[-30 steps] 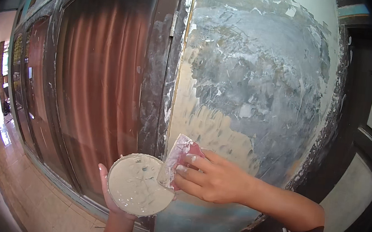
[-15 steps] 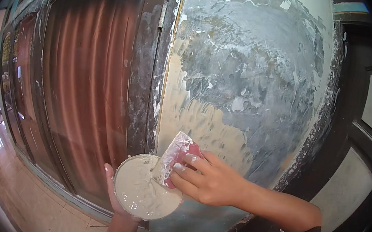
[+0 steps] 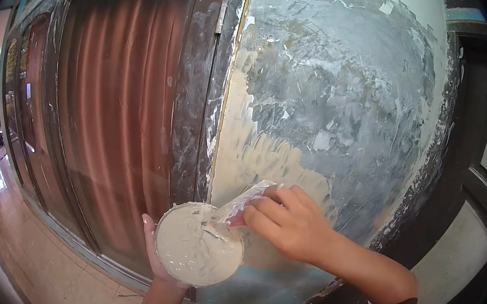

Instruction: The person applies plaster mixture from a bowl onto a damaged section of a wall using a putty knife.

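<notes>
My left hand (image 3: 155, 249) supports a round tub (image 3: 159, 242) from below and the left side, its fingers mostly hidden behind it. Thick beige filler paste (image 3: 196, 254) fills the tub almost to the rim. My right hand (image 3: 292, 223) grips a red putty spreader (image 3: 238, 218), its blade smeared with white and beige paste. The spreader's lower edge touches the paste at the tub's right upper side. Behind them stands a grey, patchy wall (image 3: 334, 90) with a fresh beige coat (image 3: 272, 161) over its lower left part.
A dark wooden door frame (image 3: 195, 98) and a glass panel with a reddish curtain (image 3: 121, 96) stand left of the wall. On the right is a dark door with pale panels (image 3: 447, 259). Tiled floor (image 3: 29, 242) runs along the lower left.
My right hand has tilted the spreader and raised it slightly, so its blade now leans over the tub's edge. The tub sits slightly further right in view.
</notes>
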The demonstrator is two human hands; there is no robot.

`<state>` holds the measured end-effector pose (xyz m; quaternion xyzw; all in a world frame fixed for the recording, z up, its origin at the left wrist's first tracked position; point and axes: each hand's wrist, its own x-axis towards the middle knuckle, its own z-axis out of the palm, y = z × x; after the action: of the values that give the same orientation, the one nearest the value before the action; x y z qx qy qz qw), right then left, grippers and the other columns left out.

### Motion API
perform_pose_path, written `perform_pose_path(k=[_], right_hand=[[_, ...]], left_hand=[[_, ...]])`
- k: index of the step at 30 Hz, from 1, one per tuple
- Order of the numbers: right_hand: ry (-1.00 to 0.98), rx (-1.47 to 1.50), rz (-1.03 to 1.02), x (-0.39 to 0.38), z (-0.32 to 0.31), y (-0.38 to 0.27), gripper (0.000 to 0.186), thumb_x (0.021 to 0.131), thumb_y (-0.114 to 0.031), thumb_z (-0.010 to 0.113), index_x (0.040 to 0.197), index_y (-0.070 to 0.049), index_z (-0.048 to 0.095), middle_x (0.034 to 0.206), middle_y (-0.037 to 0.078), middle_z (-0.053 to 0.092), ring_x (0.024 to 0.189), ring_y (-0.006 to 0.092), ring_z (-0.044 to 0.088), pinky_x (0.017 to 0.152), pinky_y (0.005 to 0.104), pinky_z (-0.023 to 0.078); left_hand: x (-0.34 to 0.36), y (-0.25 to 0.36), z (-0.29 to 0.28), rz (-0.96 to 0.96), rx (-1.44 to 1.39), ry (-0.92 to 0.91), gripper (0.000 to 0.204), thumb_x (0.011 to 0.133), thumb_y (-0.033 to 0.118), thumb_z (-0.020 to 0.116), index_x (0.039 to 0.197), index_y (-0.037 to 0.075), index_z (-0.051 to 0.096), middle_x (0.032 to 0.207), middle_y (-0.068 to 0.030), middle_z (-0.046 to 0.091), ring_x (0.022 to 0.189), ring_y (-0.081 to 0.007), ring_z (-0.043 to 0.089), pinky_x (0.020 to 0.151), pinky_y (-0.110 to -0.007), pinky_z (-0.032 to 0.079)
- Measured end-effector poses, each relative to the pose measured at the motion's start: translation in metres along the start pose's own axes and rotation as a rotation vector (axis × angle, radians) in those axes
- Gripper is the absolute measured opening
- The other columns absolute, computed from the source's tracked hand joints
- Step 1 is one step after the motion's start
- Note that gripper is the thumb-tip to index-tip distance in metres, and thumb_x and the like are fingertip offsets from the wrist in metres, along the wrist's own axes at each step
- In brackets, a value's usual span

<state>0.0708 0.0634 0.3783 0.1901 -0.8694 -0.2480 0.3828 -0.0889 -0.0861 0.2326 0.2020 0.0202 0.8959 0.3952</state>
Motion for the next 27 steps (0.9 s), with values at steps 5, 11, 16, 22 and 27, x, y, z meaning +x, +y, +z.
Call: perform_pose_path(k=[5, 11, 16, 22, 27], right_hand=[[0.041, -0.014, 0.211, 0.025, 0.000, 0.042, 0.020, 0.086, -0.010, 0.066, 0.106, -0.010, 0.068, 0.091, 0.006, 0.064, 0.094, 0.0279, 0.063, 0.074, 0.0397, 0.050], [0.217, 0.006, 0.520, 0.078, -0.021, 0.118, 0.023, 0.093, -0.007, 0.066, 0.115, -0.007, 0.068, 0.108, 0.013, 0.072, 0.101, 0.0373, 0.066, 0.084, 0.0493, 0.053], [0.323, -0.115, 0.629, 0.104, -0.020, 0.142, 0.019, 0.098, -0.016, 0.066, 0.114, -0.006, 0.067, 0.108, 0.014, 0.072, 0.104, 0.0382, 0.067, 0.086, 0.0511, 0.053], [0.076, -0.183, 0.782, 0.121, -0.014, 0.152, 0.023, 0.103, -0.022, 0.062, 0.120, -0.009, 0.062, 0.113, 0.014, 0.072, 0.107, 0.0378, 0.067, 0.086, 0.0502, 0.053], [0.099, -0.246, 0.680, 0.123, -0.002, 0.160, 0.024, 0.102, -0.025, 0.063, 0.119, -0.010, 0.055, 0.110, 0.017, 0.068, 0.104, 0.0415, 0.066, 0.081, 0.0538, 0.055]], left_hand=[[0.003, 0.002, 0.003, -0.034, -0.076, -0.135, 0.091, 0.099, 0.081, 0.029, 0.145, 0.007, 0.056, 0.145, -0.0176, 0.058, 0.126, -0.0393, 0.060, 0.102, -0.060, 0.052], [0.002, 0.004, -0.011, 0.009, 0.060, -0.067, 0.083, 0.099, 0.081, 0.031, 0.142, 0.017, 0.060, 0.147, -0.0121, 0.058, 0.128, -0.0430, 0.057, 0.097, -0.076, 0.047], [0.001, 0.009, -0.021, 0.104, 0.190, 0.033, 0.077, 0.099, 0.080, 0.032, 0.140, 0.024, 0.064, 0.146, -0.0084, 0.060, 0.128, -0.0456, 0.057, 0.091, -0.089, 0.040], [-0.014, 0.020, -0.012, 0.074, -0.003, -0.038, 0.085, 0.099, 0.080, 0.030, 0.141, 0.013, 0.061, 0.144, -0.0140, 0.059, 0.127, -0.0390, 0.058, 0.103, -0.062, 0.051], [-0.018, 0.031, -0.018, 0.181, -0.064, 0.104, 0.083, 0.099, 0.080, 0.031, 0.138, 0.013, 0.063, 0.144, -0.0140, 0.059, 0.126, -0.0394, 0.059, 0.104, -0.063, 0.051]])
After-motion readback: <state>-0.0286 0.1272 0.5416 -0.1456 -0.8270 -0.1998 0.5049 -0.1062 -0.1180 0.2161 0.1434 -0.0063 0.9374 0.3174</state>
